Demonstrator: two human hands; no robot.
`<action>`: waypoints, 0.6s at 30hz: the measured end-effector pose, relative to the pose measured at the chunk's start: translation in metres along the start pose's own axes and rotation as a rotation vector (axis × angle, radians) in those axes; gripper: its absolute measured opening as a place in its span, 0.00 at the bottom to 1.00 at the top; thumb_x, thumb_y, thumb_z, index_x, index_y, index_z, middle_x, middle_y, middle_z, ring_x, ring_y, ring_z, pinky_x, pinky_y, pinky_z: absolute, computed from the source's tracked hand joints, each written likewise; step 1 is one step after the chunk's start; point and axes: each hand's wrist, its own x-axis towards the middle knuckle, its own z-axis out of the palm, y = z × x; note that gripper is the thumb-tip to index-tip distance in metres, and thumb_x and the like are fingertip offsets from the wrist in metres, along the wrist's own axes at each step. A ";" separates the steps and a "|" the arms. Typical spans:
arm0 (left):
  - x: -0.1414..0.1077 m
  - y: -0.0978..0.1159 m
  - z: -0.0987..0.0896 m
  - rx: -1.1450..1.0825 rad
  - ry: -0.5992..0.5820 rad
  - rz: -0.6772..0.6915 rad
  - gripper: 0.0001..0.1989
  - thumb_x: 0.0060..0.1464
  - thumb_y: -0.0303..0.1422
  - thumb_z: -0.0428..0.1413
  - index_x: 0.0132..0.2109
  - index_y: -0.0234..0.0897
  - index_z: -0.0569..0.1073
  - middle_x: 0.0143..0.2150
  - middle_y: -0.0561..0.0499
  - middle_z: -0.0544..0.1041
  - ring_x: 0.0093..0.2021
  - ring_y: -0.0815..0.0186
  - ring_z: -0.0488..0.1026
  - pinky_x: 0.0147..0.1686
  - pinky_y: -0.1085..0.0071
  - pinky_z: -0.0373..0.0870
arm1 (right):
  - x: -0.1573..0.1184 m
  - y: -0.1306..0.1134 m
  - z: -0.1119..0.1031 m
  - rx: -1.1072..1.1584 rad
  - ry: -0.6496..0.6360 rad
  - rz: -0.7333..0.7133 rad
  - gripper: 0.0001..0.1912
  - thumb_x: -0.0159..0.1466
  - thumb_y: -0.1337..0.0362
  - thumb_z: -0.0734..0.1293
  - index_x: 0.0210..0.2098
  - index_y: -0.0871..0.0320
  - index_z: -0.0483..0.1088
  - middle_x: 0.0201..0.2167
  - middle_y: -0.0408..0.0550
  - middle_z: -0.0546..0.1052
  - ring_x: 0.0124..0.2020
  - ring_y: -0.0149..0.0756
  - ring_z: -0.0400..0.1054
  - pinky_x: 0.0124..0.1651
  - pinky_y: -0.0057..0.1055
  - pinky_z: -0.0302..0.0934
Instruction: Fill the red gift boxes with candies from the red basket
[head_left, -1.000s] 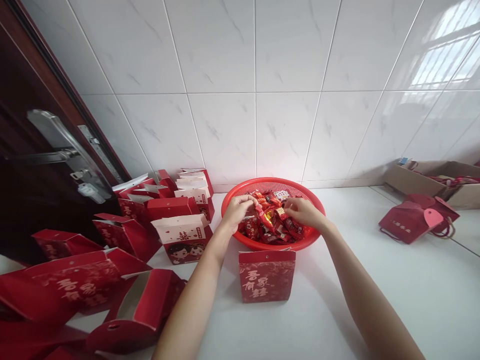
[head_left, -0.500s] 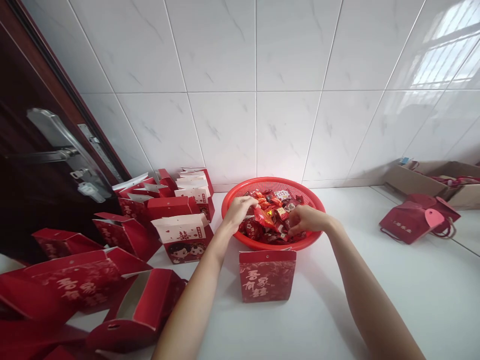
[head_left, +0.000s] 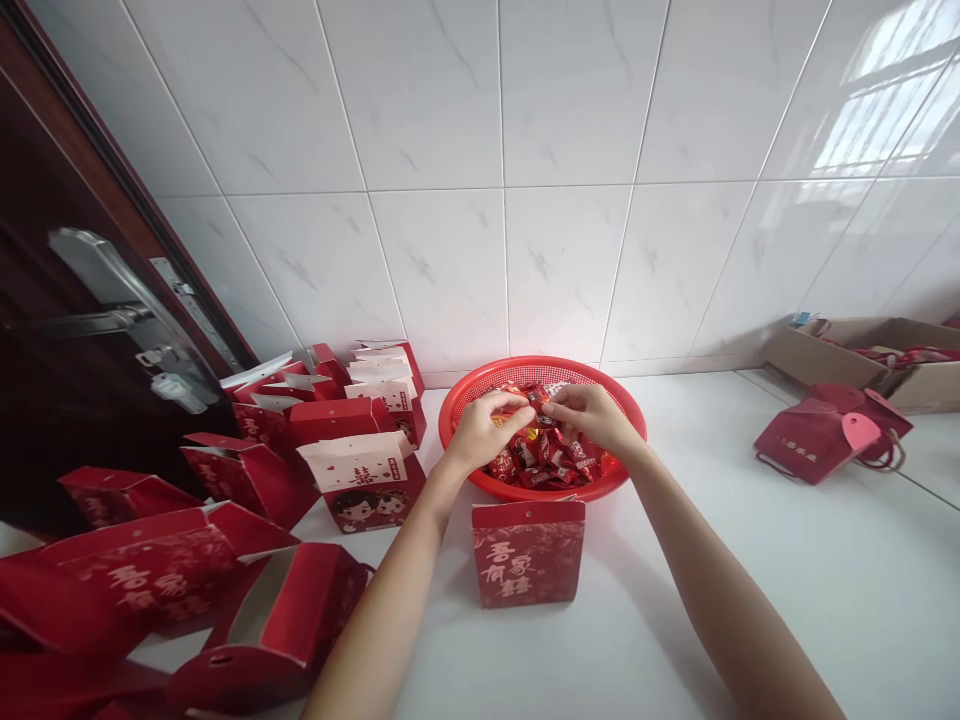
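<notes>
A red plastic basket (head_left: 630, 455) holds many wrapped candies (head_left: 551, 462) in red, orange and white. My left hand (head_left: 487, 430) is over its left side, thumb and fingers pinched. From the right, my right hand (head_left: 596, 418) meets it, also closed in a pinch. Between the two sets of fingertips is a small dark red wrapped candy (head_left: 539, 404), partly covered by them. Just in front of the basket stands a red paper gift box (head_left: 529, 560) with pale lettering, its top flaps upright.
Several red gift boxes (head_left: 172, 580) crowd the left side, near a dark door with a metal handle (head_left: 112, 310). At right lie a folded red box with cord handles (head_left: 810, 440) and a cardboard carton (head_left: 825, 362). A tiled wall (head_left: 562, 260) rises behind the basket.
My right hand has lifted from the candies and moved left and up towards my left hand. Both hands now meet fingertip to fingertip above the basket. The view has shifted slightly.
</notes>
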 end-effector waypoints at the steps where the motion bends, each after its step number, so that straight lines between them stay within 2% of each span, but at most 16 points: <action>1: 0.000 0.000 0.001 -0.017 -0.076 -0.011 0.12 0.54 0.40 0.58 0.42 0.38 0.79 0.47 0.45 0.81 0.50 0.57 0.77 0.53 0.63 0.71 | 0.000 -0.001 0.004 0.061 -0.005 -0.011 0.20 0.58 0.45 0.72 0.30 0.57 0.69 0.20 0.42 0.74 0.19 0.32 0.69 0.25 0.30 0.63; 3: -0.001 0.000 0.002 -0.010 -0.153 -0.047 0.18 0.53 0.44 0.61 0.45 0.37 0.79 0.48 0.45 0.81 0.49 0.55 0.77 0.51 0.63 0.72 | 0.000 -0.002 0.010 0.166 -0.044 -0.040 0.21 0.57 0.45 0.73 0.33 0.57 0.69 0.24 0.43 0.76 0.23 0.34 0.73 0.30 0.32 0.68; 6: -0.001 -0.002 0.002 -0.045 -0.154 -0.060 0.21 0.50 0.46 0.64 0.46 0.36 0.79 0.48 0.45 0.81 0.50 0.54 0.76 0.51 0.64 0.71 | 0.001 -0.003 0.011 0.239 -0.098 -0.080 0.22 0.56 0.45 0.74 0.37 0.57 0.71 0.30 0.45 0.78 0.30 0.37 0.76 0.37 0.35 0.72; 8: -0.001 -0.001 0.002 -0.157 -0.153 -0.059 0.20 0.50 0.47 0.63 0.43 0.35 0.79 0.45 0.46 0.81 0.48 0.56 0.76 0.48 0.65 0.71 | 0.001 -0.003 0.009 0.212 -0.075 -0.101 0.22 0.59 0.45 0.72 0.40 0.57 0.72 0.33 0.47 0.79 0.33 0.38 0.77 0.39 0.37 0.73; 10: -0.001 0.000 0.001 -0.262 -0.107 -0.093 0.18 0.49 0.47 0.63 0.37 0.35 0.78 0.37 0.49 0.80 0.41 0.59 0.76 0.44 0.67 0.72 | 0.002 0.000 0.005 0.088 -0.012 -0.119 0.19 0.64 0.47 0.68 0.41 0.57 0.73 0.36 0.48 0.79 0.36 0.40 0.77 0.42 0.38 0.72; 12: 0.001 0.001 0.000 -0.361 0.020 -0.172 0.17 0.45 0.46 0.65 0.31 0.36 0.75 0.31 0.52 0.77 0.36 0.62 0.75 0.41 0.67 0.72 | 0.004 0.006 0.001 -0.154 0.019 -0.106 0.13 0.66 0.53 0.65 0.38 0.57 0.75 0.37 0.49 0.80 0.39 0.41 0.75 0.45 0.39 0.70; 15: 0.004 0.000 -0.001 -0.567 0.185 -0.304 0.17 0.37 0.42 0.67 0.24 0.37 0.69 0.27 0.55 0.73 0.34 0.64 0.73 0.40 0.66 0.74 | 0.006 0.015 -0.004 -0.528 -0.106 -0.015 0.09 0.65 0.64 0.65 0.37 0.55 0.78 0.42 0.50 0.81 0.46 0.44 0.74 0.51 0.39 0.67; 18: 0.006 -0.001 -0.002 -0.685 0.225 -0.376 0.16 0.33 0.39 0.67 0.23 0.38 0.68 0.26 0.56 0.71 0.33 0.65 0.73 0.37 0.66 0.74 | 0.005 0.019 -0.005 -0.708 -0.279 0.054 0.14 0.64 0.64 0.66 0.48 0.53 0.79 0.52 0.52 0.78 0.53 0.48 0.71 0.54 0.38 0.64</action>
